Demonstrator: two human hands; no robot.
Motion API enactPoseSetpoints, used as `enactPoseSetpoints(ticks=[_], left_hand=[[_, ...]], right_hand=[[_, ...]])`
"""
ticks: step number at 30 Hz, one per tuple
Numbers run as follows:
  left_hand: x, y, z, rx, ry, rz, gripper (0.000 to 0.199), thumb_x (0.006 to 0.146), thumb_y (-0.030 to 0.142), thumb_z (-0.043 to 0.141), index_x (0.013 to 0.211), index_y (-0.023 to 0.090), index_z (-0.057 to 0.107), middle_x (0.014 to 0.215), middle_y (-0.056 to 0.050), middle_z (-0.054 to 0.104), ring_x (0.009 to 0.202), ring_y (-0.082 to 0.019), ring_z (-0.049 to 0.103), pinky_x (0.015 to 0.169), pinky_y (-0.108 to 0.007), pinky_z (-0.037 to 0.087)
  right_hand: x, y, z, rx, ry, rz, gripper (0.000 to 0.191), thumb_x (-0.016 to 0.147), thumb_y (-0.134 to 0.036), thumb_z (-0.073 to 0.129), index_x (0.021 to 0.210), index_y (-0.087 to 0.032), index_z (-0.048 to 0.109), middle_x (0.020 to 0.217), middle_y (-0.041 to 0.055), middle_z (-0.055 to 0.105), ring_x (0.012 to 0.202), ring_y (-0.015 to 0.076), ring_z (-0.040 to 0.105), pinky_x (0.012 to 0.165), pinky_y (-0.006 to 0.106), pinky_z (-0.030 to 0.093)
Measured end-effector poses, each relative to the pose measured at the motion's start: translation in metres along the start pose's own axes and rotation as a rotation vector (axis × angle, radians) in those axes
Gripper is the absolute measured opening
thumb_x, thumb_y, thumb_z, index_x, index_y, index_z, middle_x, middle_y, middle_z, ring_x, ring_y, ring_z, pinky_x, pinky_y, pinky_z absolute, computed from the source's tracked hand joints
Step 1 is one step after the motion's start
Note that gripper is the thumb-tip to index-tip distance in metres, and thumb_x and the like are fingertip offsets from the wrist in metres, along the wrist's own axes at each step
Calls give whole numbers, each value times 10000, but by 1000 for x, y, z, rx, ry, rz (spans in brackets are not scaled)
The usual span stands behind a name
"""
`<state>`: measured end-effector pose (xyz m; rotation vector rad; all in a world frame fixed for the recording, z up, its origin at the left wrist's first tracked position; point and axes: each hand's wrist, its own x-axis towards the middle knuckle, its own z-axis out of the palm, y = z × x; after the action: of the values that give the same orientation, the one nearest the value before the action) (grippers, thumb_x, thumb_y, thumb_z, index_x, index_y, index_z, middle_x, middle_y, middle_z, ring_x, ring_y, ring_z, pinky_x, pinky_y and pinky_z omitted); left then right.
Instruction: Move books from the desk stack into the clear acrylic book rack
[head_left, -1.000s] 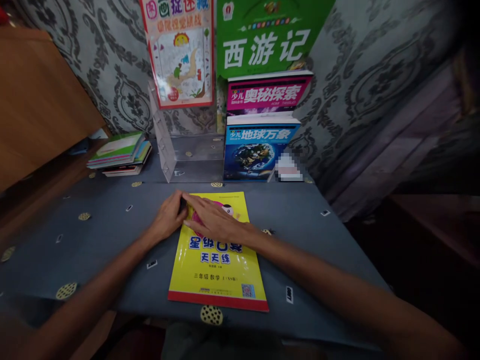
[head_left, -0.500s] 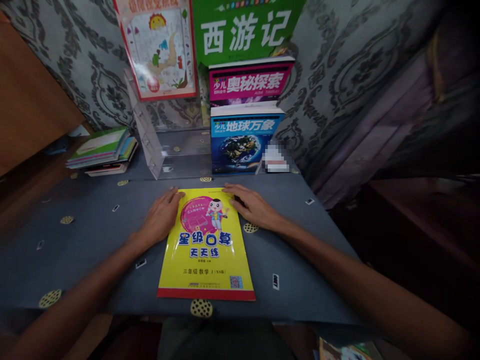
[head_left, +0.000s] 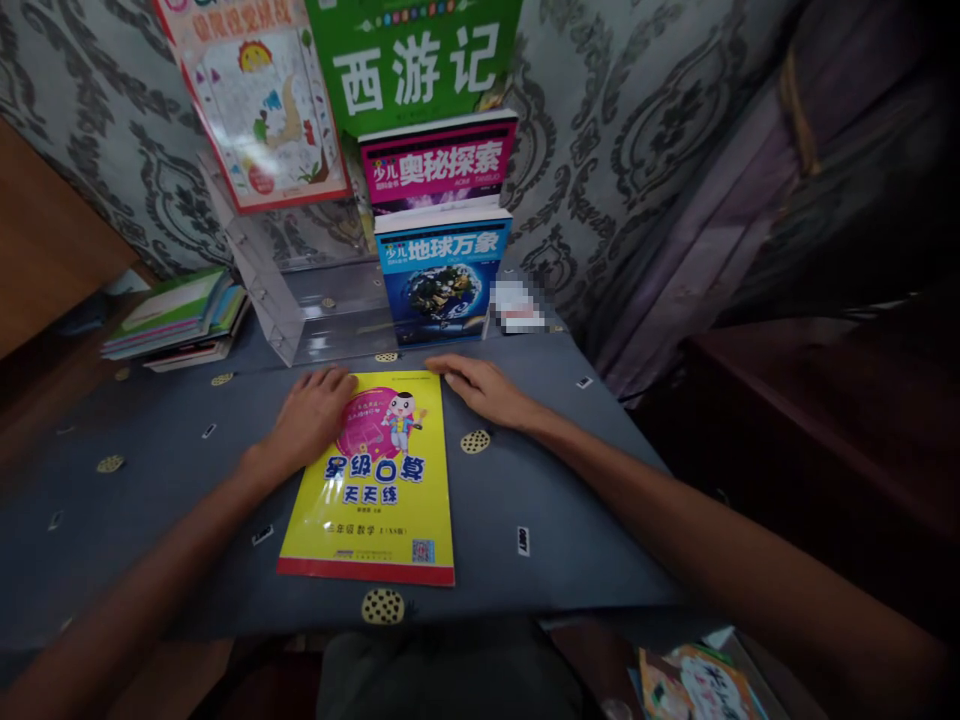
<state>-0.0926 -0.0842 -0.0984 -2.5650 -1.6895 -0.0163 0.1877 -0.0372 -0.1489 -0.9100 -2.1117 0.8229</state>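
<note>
A yellow workbook (head_left: 375,515) with a red bottom strip, blue lettering and a cartoon child lies closed and face up on the cloth-covered table. My left hand (head_left: 311,410) rests palm down over its upper left edge, fingers stretched out towards the top. At the opposite upper corner is my right hand (head_left: 484,388), its fingers extended and their tips at or just beyond the corner. Whether those tips touch the cover is hard to tell. Neither hand is wrapped round the workbook.
Behind stands a clear plastic rack (head_left: 262,290) holding a blue book (head_left: 444,290), a magenta book (head_left: 442,165), a green book (head_left: 420,70) and a red-bordered book (head_left: 270,110). A stack of books (head_left: 180,315) lies left. Another colourful book (head_left: 697,685) is low at right, below table level.
The camera view has swung, moving the scene leftward. The workbook has shifted slightly left on the cloth. My right hand now covers less of its upper right corner, and my left fingers lie flatter.
</note>
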Motion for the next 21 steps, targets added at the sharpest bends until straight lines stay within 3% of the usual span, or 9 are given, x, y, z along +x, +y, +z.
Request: enactPoseSetpoints(ticks=[4, 9, 14, 21], left_hand=[[19, 43, -6, -162, -6, -5, 342, 1017, 326, 377, 1172, 150, 625, 1218, -158, 648, 1128, -318, 582, 971, -464, 480], [37, 87, -3, -118, -6, -65, 487, 946, 532, 532, 1199, 119, 584, 1252, -216, 594, 1191, -406, 536, 998, -538, 452], [41, 92, -4, -195, -56, -93, 491, 896, 503, 603, 1169, 95, 586, 1247, -256, 588, 1205, -443, 544, 1001, -573, 445], [41, 104, -18, -140, -114, -88, 303, 873, 364, 606, 1034, 114, 661, 1040, -221, 696, 1035, -390, 657, 925, -489, 490]], right_hand=[[0, 2, -2, 70, 52, 29, 378, 953, -155, 449, 1241, -264, 668, 1246, 59, 722, 1183, 243, 657, 1073, 523, 486], [0, 2, 1, 88, 64, 5, 379, 942, -143, 459, 1243, -264, 655, 1254, 52, 717, 1185, 233, 652, 1072, 519, 486], [2, 0, 0, 132, 54, 7, 351, 965, -164, 440, 1245, -229, 642, 1236, 78, 714, 1150, 226, 665, 1050, 491, 510], [3, 2, 0, 243, 72, 25, 342, 981, -206, 455, 1267, -226, 640, 1164, 72, 728, 1115, 223, 679, 1047, 476, 513]])
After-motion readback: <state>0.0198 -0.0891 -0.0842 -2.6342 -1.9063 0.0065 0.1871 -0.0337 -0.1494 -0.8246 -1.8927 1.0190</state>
